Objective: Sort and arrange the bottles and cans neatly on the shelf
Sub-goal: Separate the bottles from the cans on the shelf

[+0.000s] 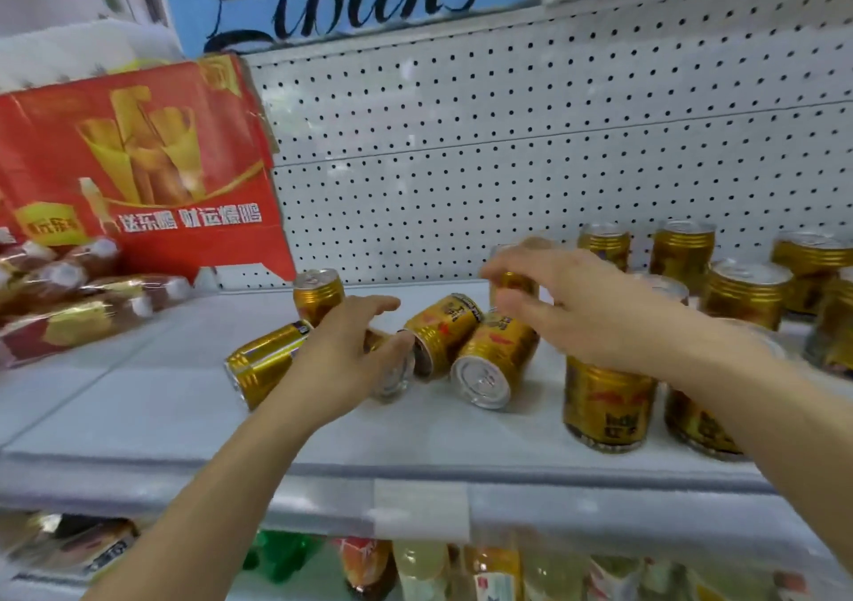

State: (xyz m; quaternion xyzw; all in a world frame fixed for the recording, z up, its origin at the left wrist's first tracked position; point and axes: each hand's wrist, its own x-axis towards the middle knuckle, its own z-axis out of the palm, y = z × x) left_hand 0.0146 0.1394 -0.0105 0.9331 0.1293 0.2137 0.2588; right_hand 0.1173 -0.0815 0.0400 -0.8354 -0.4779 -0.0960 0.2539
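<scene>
Gold drink cans are spread over the white shelf (184,415). Several lie on their sides in the middle: one at the left (263,362), one (441,328) and one with its silver end toward me (491,362). My left hand (344,360) curls around another lying can (397,376). My right hand (567,305) holds an upright can (514,284) from above, just over the lying ones. An upright can (318,293) stands behind my left hand. More upright cans stand at the right, one at the front (607,404).
A red snack carton (138,161) and wrapped packets (69,295) fill the shelf's left side. A white pegboard (507,138) backs the shelf. Bottles (415,568) stand on the lower shelf. The shelf's front edge carries a white label strip (420,508).
</scene>
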